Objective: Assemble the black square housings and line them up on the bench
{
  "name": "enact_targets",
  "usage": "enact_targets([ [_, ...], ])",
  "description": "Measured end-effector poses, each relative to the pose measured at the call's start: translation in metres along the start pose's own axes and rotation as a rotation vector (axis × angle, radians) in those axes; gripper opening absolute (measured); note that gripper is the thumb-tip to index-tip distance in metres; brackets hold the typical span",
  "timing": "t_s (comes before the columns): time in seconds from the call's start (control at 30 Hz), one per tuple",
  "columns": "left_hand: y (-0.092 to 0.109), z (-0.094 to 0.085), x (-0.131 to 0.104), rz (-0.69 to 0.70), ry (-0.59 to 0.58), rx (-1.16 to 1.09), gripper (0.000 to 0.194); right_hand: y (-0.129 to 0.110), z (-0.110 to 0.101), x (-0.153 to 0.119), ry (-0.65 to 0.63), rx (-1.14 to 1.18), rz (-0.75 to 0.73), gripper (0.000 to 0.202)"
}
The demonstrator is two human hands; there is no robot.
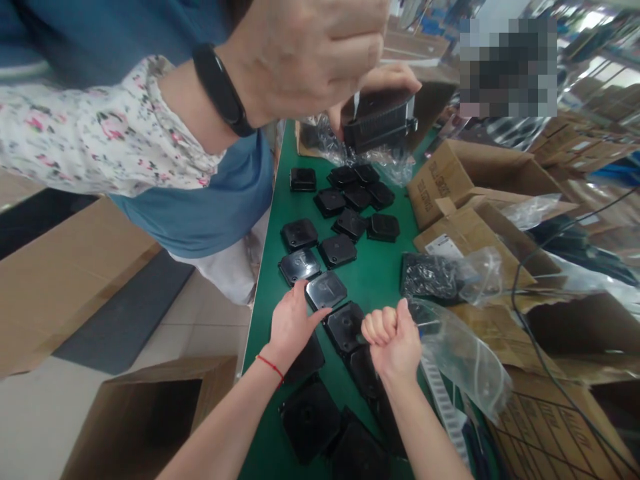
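My left hand [293,323], with a red string at the wrist, has its thumb and fingers at two sides of a shiny black plastic case [327,291] lying on the green table. To the right, my right hand [395,339] is closed in a fist above the table. What it holds is mostly hidden; a small dark end seems to point left from it. Just below that end sits another black case [345,327]. A second shiny case [299,265] lies beyond my left fingers, and several more black cases [337,251] are spread along the table.
Across the table a co-worker in a floral sleeve [110,127] holds a black finned part [380,120]. Cardboard boxes [450,180] line the right side, with a plastic bag [465,347] and a hanging cable [520,293]. An open carton [150,413] stands lower left.
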State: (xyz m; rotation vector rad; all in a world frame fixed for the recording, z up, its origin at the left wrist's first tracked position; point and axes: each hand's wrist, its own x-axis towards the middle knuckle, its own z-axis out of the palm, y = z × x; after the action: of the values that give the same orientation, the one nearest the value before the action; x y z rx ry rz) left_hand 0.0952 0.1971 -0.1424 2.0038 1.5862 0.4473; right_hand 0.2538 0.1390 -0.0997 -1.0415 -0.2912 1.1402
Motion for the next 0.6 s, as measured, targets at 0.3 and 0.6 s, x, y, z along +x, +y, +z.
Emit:
enact_targets([
  [0.3,0.016,-0.001,-0.032,0.373,-0.067,0.121,0.063,0.015,-0.011,-0.015,-0.088,-0.055,0.011,0.065],
  [0.6,0.041,0.013,-0.044,0.274,-0.236,0.187,0.061,0.044,-0.016,-0.019,-0.261,-0.540,-0.209,0.062],
])
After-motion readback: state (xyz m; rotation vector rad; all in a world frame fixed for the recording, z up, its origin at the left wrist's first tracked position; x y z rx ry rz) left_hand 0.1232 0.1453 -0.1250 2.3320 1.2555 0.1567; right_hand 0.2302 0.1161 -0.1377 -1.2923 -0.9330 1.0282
